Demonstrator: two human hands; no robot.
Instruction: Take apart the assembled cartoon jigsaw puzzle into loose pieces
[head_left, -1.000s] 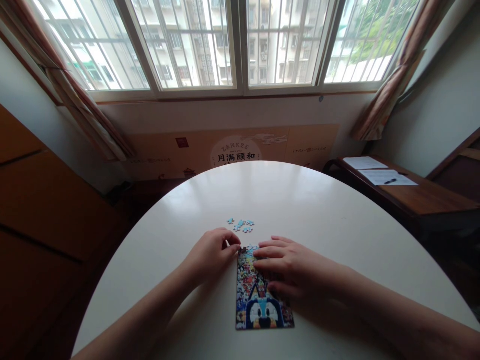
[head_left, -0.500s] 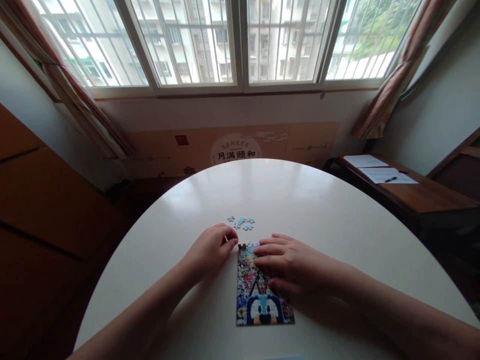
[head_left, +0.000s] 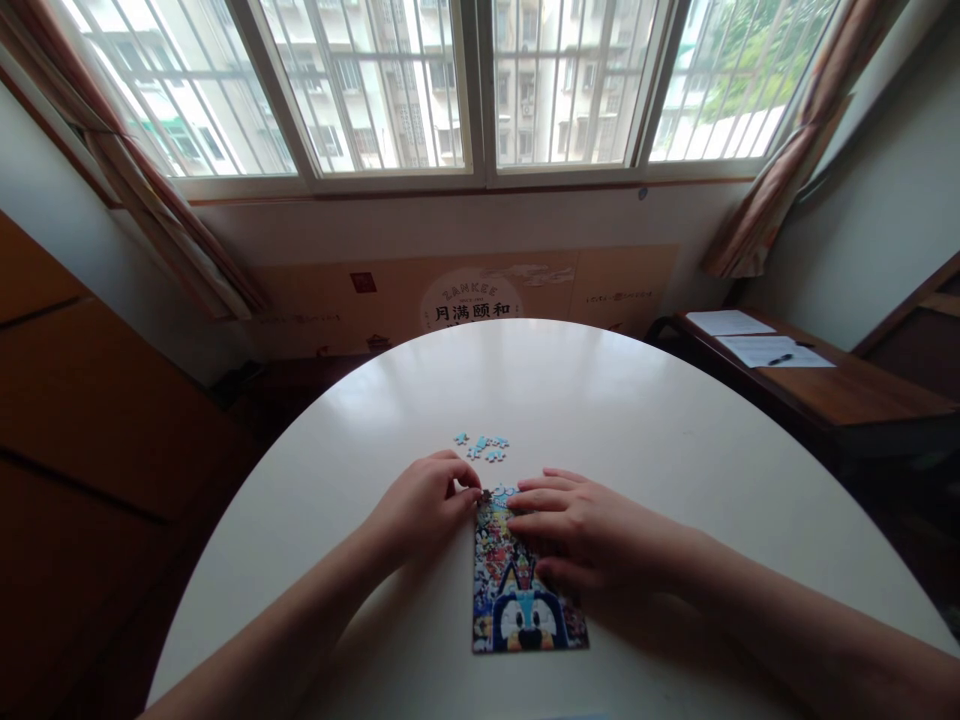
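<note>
A colourful jigsaw puzzle [head_left: 529, 615] with a blue dog's face lies flat on the white round table [head_left: 337, 630]. At its top left corner my left hand [head_left: 431, 500] is closed, thumb and forefinger pinched together; whatever they hold is too small to make out. My right hand [head_left: 562, 525] rests with fingers spread over the puzzle's upper right part and hides some of it. Just beyond the puzzle's top edge lie several loose light blue pieces [head_left: 482, 443].
To the right is a wooden desk [head_left: 870, 385] with papers [head_left: 776, 351] and a pen. Behind the table are a printed cardboard panel [head_left: 622, 280] and a barred window. An orange-brown cabinet [head_left: 97, 400] stands at the left.
My left hand has shifted slightly right, its fingertips now over the puzzle's top left corner. My right hand has stayed in place.
</note>
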